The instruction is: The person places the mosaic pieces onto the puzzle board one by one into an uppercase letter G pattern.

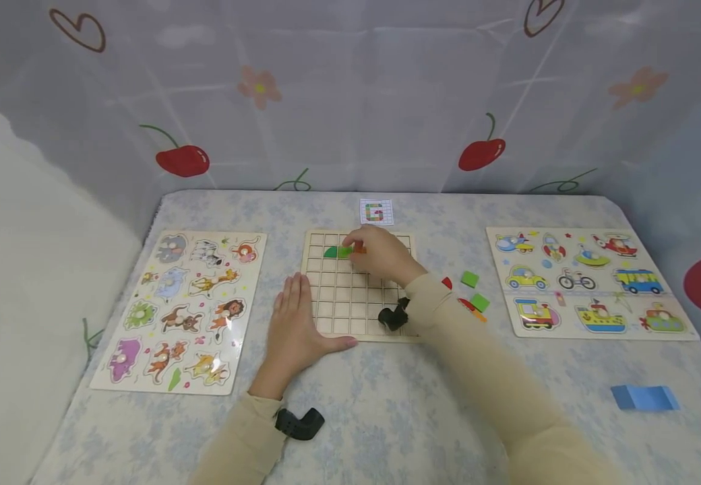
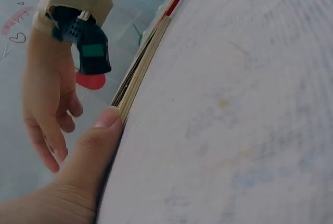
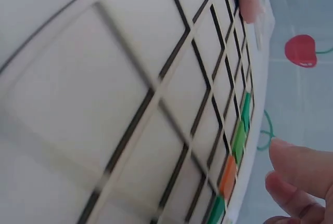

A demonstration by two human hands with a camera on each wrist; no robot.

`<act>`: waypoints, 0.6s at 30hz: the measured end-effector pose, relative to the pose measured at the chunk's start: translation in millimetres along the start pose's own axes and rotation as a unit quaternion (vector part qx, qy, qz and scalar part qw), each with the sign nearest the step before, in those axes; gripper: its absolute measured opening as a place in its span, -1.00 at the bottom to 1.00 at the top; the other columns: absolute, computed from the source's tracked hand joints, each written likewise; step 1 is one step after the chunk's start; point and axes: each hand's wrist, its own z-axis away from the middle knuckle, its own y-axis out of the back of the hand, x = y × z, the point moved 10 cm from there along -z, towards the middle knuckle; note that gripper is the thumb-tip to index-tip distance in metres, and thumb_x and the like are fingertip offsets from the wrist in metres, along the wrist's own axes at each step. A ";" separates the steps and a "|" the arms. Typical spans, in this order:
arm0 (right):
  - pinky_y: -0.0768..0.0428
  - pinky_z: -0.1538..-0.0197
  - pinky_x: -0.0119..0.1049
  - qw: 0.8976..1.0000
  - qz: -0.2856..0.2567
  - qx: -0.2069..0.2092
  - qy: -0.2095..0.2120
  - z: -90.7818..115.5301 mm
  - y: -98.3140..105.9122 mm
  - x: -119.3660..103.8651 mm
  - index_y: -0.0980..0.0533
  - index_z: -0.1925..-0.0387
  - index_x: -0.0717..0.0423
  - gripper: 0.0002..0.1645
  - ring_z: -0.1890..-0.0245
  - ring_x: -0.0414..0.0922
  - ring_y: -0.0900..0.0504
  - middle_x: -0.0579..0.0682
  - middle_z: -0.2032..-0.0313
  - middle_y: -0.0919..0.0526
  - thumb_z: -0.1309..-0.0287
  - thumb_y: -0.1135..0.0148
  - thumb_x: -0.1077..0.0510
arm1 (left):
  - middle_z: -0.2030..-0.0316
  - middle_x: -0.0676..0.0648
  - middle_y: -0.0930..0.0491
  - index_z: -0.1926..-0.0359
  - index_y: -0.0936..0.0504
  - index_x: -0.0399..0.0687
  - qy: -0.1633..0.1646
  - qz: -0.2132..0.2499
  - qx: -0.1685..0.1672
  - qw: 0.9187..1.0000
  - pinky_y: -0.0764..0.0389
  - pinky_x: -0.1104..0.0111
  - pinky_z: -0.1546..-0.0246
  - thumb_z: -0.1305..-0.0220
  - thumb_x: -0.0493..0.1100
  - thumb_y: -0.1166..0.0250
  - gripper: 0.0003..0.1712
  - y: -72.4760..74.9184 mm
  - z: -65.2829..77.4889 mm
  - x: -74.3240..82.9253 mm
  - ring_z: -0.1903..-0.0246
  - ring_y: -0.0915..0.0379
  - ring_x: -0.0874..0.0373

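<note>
A wooden grid board (image 1: 338,289) lies on the table between the hands. My left hand (image 1: 296,330) rests at its near left corner, fingers straight along the left side and thumb (image 2: 106,122) against the front edge. Over the board's far rows is my right hand (image 1: 383,254), fingers loosely bent beside the laid pieces, with nothing seen between them. A row of pieces sits in the far cells: a dark green rounded piece (image 3: 245,110), a light green square (image 3: 239,142), an orange piece (image 3: 228,176) and another dark green piece (image 3: 216,211).
Behind the board lies a small pattern card (image 1: 377,211). Loose green squares (image 1: 470,279) and red and orange pieces lie right of the board. An animal puzzle (image 1: 189,310) is at left, a vehicle puzzle (image 1: 587,283) at right, a blue folded piece (image 1: 644,397) near the right front.
</note>
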 end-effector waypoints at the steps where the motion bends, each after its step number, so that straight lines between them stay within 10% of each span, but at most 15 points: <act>1: -0.55 0.09 -0.17 1.000 -0.002 0.001 -0.006 5.7 3.9 4.2 -0.60 -0.11 0.02 -0.65 0.18 -0.07 -0.52 -0.03 0.13 -0.59 -0.30 -0.25 0.15 | -0.58 -0.27 0.24 -0.56 0.23 -0.30 0.001 -0.001 -0.001 1.000 0.13 -0.01 -0.56 0.43 0.80 -0.24 0.79 -0.2 -0.2 -0.2 -0.58 0.39 -0.12; 12: -0.53 0.36 -0.26 0.993 0.024 -0.016 -0.115 77.0 41.2 85.7 -0.50 -0.23 -0.02 -0.52 0.39 -0.06 -0.52 0.02 0.07 -0.55 -0.30 -0.27 0.06 | -0.58 -0.27 0.22 -0.56 0.21 -0.30 0.002 0.007 0.004 1.000 0.10 -0.03 -0.55 0.44 0.77 -0.30 0.79 -0.7 -0.2 -0.1 -0.58 0.36 -0.13; 18: -0.60 0.10 -0.09 0.988 0.083 -0.010 -0.133 110.6 61.4 121.0 -0.50 -0.24 0.06 -0.48 0.17 0.00 -0.55 0.12 -0.01 -0.58 -0.27 -0.28 0.09 | -0.58 -0.26 0.23 -0.56 0.21 -0.29 0.002 0.012 0.005 1.000 0.12 -0.02 -0.55 0.46 0.79 -0.27 0.80 -0.6 0.2 -0.4 -0.59 0.37 -0.11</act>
